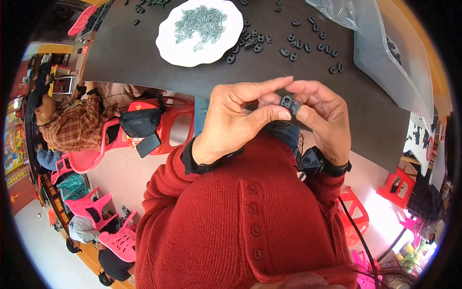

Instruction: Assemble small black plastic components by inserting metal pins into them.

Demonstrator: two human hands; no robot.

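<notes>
Above the near edge of the dark table, my two hands meet over a small black two-hole cord lock (287,101). The thumb of my left hand (232,111) presses it from the left, with the fingers curled behind. My right hand (328,118) pinches its right side between thumb and fingers; a greyish bit shows there, too small to make out. Beyond my hands, several black cord lock pieces (299,44) lie scattered on the table. A white scalloped plate (169,47) holds a heap of small metal springs (202,24).
A translucent plastic bin (385,53) stands at the table's right, a clear plastic bag (337,13) at its far side. Left of me are a red chair (178,127) with a black bag (140,123) and a seated person (72,120). Pink chairs (120,243) stand lower left.
</notes>
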